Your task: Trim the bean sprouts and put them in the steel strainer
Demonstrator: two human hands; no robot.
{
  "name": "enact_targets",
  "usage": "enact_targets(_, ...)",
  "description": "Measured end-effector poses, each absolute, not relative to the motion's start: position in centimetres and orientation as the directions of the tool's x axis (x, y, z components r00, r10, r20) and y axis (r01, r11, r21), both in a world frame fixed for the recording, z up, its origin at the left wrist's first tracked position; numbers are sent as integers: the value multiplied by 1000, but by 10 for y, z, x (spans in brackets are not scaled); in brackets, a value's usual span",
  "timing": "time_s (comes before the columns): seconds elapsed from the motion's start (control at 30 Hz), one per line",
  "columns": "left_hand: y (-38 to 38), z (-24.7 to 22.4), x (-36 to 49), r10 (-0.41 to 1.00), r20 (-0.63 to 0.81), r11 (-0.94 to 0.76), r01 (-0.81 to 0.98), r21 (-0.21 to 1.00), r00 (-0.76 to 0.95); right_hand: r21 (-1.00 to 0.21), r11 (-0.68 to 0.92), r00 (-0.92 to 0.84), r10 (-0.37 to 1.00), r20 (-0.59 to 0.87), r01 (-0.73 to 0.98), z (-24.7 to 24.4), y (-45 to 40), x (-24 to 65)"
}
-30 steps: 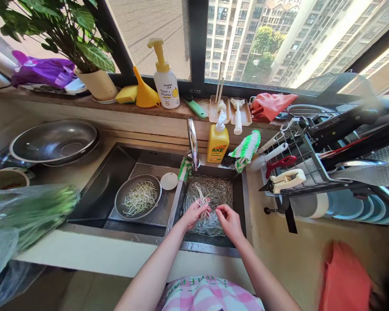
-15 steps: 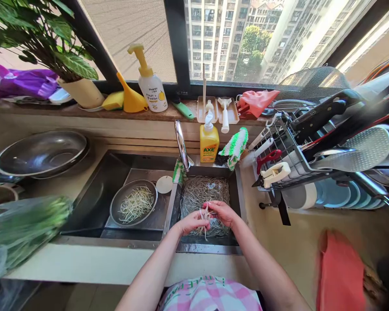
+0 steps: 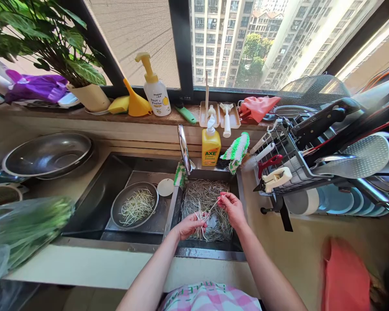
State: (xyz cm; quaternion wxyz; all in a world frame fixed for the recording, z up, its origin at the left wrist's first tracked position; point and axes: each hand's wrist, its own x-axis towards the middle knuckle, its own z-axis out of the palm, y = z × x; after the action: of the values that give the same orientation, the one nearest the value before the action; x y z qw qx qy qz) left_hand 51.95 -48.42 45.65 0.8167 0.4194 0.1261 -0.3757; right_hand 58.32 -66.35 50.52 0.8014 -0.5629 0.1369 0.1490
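Over the right sink basin (image 3: 241, 203), my left hand (image 3: 189, 225) is closed around a small bunch of thin pale root-like strands (image 3: 200, 228). Up and to its right, my right hand (image 3: 232, 209) pinches the end of a strand (image 3: 215, 203) that stretches across from the bunch. Beneath both hands, a tangled mass of thin brownish strands (image 3: 197, 190) fills the basin, apparently in water. In the left basin (image 3: 116, 172), a round metal pan (image 3: 113, 206) holds a heap of pale greenish-white strands (image 3: 138, 205).
A faucet (image 3: 184, 149) rises behind the divider, with a yellow soap bottle (image 3: 210, 149) beside it. A small white dish (image 3: 165, 187) lies by the pan. To the right stands a dish rack (image 3: 294, 149) with knives and ladles; bagged greens (image 3: 35, 229) lie left.
My right hand has moved up and right, away from my left hand, drawing a strand out straight. My left hand stays near the same spot with the bunch. The view has tilted slightly.
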Motion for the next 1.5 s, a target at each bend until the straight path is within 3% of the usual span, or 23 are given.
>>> enact_targets(0.17, -485, 461, 521, -553, -510, 370, 743, 557, 658, -924, 129, 928, 155, -338, -359, 502, -659, 575)
enact_targets(0.3, -492, 463, 524, -495, -522, 453, 718, 528, 695, -989, -147, 978, 208, -12, 20, 503, -659, 558)
enact_targets(0.43, -501, 463, 526, -379, -496, 628, 611, 482, 781, -827, -346, 852, 450, 268, 443, 500, -661, 536)
enact_targets(0.63, -508, 466, 527, -292, -532, 728, 546, 416, 795, -695, -367, 735, 583, 346, 618, 491, -653, 515)
enact_targets(0.8, -501, 476, 529, -302, -535, 682, 571, 458, 789, -777, -368, 808, 516, 286, 510, 502, -657, 511)
enact_targets(0.93, -497, 484, 528, -379, -492, 629, 608, 485, 784, -951, -289, 981, 187, 60, 113, 503, -660, 527)
enact_targets(1.0, -499, 486, 526, -416, -481, 610, 629, 482, 772, -982, -173, 983, 155, -98, -71, 500, -660, 537)
enact_targets(1.07, -501, 488, 524, -433, -478, 599, 640, 480, 764, -981, -102, 960, 212, -184, -165, 497, -659, 545)
enact_targets(1.17, -505, 489, 522, -441, -480, 582, 648, 490, 759, -978, -91, 948, 241, -206, -189, 493, -658, 547)
enact_targets(1.33, -509, 493, 523, -452, -481, 566, 659, 496, 751, -975, -120, 964, 165, -207, -188, 490, -654, 545)
enact_targets(1.5, -510, 498, 525, -417, -500, 510, 651, 562, 759, -979, 17, 977, 65, -201, -202, 494, -658, 553)
